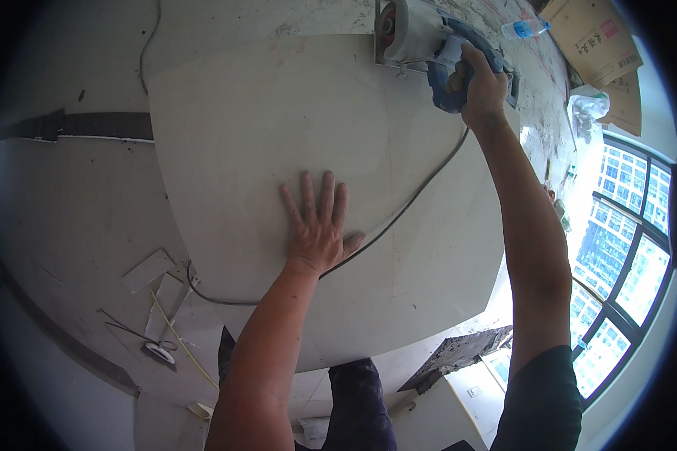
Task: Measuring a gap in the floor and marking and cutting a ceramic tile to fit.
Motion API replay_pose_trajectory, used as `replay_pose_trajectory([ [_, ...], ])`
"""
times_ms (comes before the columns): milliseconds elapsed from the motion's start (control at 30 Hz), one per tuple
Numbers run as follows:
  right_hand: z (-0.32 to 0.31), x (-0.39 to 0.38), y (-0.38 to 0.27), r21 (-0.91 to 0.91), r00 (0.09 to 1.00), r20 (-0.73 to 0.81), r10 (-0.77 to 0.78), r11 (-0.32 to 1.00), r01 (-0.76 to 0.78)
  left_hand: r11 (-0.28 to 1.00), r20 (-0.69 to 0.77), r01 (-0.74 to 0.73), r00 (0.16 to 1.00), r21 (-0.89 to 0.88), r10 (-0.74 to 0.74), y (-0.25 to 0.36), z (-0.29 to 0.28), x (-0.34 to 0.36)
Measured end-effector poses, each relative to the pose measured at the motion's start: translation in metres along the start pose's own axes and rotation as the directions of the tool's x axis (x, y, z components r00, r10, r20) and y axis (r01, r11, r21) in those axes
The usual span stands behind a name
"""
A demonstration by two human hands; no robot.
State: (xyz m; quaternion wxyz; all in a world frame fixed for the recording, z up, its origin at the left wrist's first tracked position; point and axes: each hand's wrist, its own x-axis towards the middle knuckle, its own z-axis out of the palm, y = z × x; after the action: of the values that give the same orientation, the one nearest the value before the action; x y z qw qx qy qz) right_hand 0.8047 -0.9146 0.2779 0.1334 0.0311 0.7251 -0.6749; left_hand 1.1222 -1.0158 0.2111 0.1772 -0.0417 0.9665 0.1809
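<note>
A large pale board (241,165) lies flat in front of me. At its far right edge sits a circular saw (421,37) with a blue body and a metal guard. My right hand (480,86) is wrapped round the saw's rear handle. Flat on the board's middle rests my left hand (317,222), fingers spread, pressing on the surface. A dark power cord (406,207) runs from near the saw across the board, passes by my left thumb and under my left wrist, and drops over the left edge. A faint line crosses the board lengthwise. The saw's blade edge is hidden.
Board offcuts (149,270) and a yellow strip (177,331) lie at lower left. A dark strip (105,126) meets the board's left edge. At upper right are a plastic bottle (525,28), cardboard (594,41) and a clear plastic bag (588,109). A window (624,233) stands right.
</note>
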Motion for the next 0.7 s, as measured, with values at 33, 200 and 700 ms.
replay_pose_trajectory([
  [33, -0.0013, 0.0008, 0.0011, 0.005, 1.000, 0.006, -0.007, 1.000, 0.007, 1.000, 0.004, -0.005, 1.000, 0.000, 0.005, -0.0001, 0.0004, 0.0004],
  [200, -0.0007, 0.0047, 0.0010, -0.025, 0.998, 0.027, -0.053, 0.998, 0.054, 1.000, -0.008, -0.010, 1.000, -0.009, 0.010, 0.0034, -0.0005, -0.0010],
  [700, -0.0006, 0.0024, -0.0001, 0.004, 0.999, 0.014, -0.040, 0.999, 0.040, 1.000, -0.035, -0.010, 0.999, -0.027, 0.009, 0.0019, 0.0036, -0.0030],
])
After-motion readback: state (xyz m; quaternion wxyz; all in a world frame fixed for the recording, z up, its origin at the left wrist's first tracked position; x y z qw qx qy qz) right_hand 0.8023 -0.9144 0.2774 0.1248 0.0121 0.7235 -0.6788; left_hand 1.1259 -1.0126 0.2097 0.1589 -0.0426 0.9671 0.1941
